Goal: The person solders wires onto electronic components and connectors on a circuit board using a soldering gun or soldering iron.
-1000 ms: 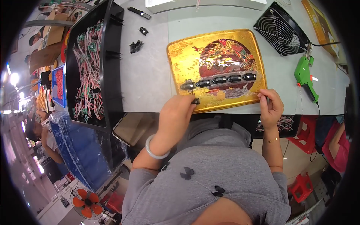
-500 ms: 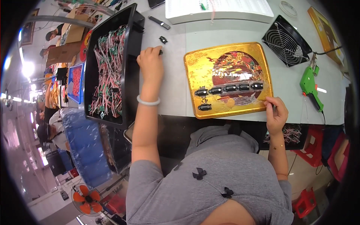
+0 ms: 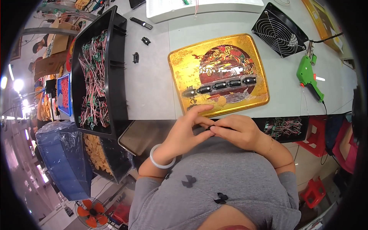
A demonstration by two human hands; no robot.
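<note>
My left hand (image 3: 184,134) and my right hand (image 3: 241,132) meet at the table's front edge, just below a gold tin lid (image 3: 178,73). Pinched between their fingertips is a small black part (image 3: 210,128), mostly covered by the fingers. Several small black plastic housings (image 3: 219,85) lie in a row across the lid's printed red and gold picture. My left fingers partly hide another piece at the lid's lower left. Two loose black housings (image 3: 135,57) rest on the table left of the lid.
A black crate (image 3: 117,76) of wired green circuit boards stands at left. Behind are a dark pen-like tool (image 3: 141,23) and a white foam tray (image 3: 203,13). To the right sit a black fan (image 3: 280,30) and a green glue gun (image 3: 306,74) with its cord.
My left hand has come back from the loose housings beside the crate to meet my right hand. My right hand has left the lid's right edge and moved left. The view has shifted slightly.
</note>
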